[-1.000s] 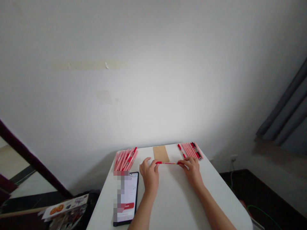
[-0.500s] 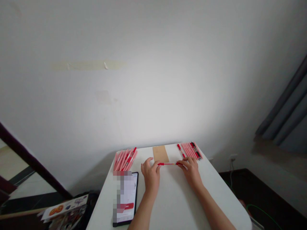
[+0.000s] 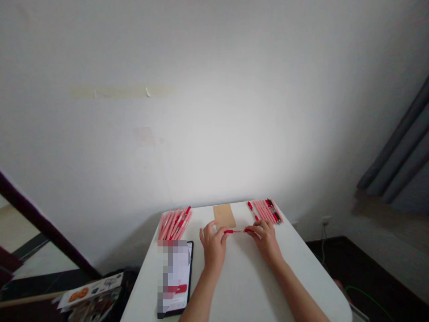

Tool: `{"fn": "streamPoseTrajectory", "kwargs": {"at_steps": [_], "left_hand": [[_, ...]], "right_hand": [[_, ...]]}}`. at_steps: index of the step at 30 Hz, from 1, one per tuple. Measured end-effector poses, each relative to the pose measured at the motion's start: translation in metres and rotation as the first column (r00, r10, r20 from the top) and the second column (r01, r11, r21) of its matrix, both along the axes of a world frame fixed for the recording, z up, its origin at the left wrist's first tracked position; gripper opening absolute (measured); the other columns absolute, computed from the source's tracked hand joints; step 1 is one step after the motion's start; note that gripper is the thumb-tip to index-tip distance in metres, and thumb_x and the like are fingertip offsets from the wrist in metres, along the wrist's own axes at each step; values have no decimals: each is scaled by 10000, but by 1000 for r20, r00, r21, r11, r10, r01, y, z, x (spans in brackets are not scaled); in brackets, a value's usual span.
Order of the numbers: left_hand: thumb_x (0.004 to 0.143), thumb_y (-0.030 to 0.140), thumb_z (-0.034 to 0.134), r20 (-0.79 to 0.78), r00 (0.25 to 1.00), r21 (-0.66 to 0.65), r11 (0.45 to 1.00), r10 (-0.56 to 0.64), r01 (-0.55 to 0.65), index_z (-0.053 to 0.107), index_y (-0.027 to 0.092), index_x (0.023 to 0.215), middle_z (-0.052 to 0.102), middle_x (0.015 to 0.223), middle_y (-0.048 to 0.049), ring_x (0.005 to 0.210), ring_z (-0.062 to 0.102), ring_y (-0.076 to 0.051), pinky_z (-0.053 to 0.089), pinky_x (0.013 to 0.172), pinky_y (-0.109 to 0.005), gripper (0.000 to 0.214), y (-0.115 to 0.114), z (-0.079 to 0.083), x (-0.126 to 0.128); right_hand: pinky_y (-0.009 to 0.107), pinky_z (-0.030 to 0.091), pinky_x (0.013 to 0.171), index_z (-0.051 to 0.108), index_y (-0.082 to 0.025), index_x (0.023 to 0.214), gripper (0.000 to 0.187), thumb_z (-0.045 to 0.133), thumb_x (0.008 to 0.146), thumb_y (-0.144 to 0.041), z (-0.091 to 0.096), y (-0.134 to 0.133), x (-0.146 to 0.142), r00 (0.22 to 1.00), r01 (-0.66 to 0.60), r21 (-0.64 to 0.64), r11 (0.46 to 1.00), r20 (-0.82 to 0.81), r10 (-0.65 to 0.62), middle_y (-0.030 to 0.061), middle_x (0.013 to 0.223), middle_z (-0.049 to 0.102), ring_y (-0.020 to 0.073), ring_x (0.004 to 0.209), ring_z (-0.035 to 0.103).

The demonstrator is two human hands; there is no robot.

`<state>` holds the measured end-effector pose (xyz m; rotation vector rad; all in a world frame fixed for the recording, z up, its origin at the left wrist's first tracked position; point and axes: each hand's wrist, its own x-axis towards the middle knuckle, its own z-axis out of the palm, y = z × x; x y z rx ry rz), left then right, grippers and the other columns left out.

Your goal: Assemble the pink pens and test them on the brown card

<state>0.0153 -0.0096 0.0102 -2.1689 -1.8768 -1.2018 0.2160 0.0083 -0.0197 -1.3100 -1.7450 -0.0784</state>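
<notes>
White and smooth, the table (image 3: 248, 286) ran away from the person, its near part lying under both forearms. A dark-edged phone (image 3: 177, 273) lay close on the left, just beside the left forearm, its screen partly blurred out. Lower down, beyond the table's left edge, sat a printed box (image 3: 92, 293) with orange shapes on it; to the right, a green cable (image 3: 365, 297) curved near the floor.

Farther up the table, the left hand (image 3: 213, 243) pinched one red end of a pen (image 3: 237, 231) between thumb and finger, its other fingers loosely curled. The right hand (image 3: 266, 239) pinched the opposite red end. The pen lay crosswise between the fingertips, its pale middle showing.

Past the phone, pink pens (image 3: 172, 226) lay in an uneven bunch, with a red one among them. On the other side, a neater row of pens (image 3: 263, 211), pink, red and black, was partly hidden by the right hand; whether the fingers touched it could not be told. Between the two groups, a tan card (image 3: 224, 215) lay just beyond the pen, one corner behind the left fingers.

Behind everything rose a pale wall (image 3: 234, 89) with a yellowish strip (image 3: 114, 91), and a grey curtain (image 3: 395, 165) hung at the right.
</notes>
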Motion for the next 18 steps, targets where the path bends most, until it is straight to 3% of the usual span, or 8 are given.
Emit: {"fn": "streamPoseTrajectory", "kwargs": {"at_steps": [18], "left_hand": [[821, 252, 567, -5, 999, 6, 999, -34, 34, 698, 303, 919, 560, 1174, -54, 1162, 488, -228, 249, 1082, -593, 171, 0, -2, 0]], "right_hand": [[386, 441, 823, 743, -331, 918, 174, 589, 857, -385, 0, 0, -1, 998, -61, -9, 998, 11, 61, 57, 881, 626, 235, 922, 510]]}}
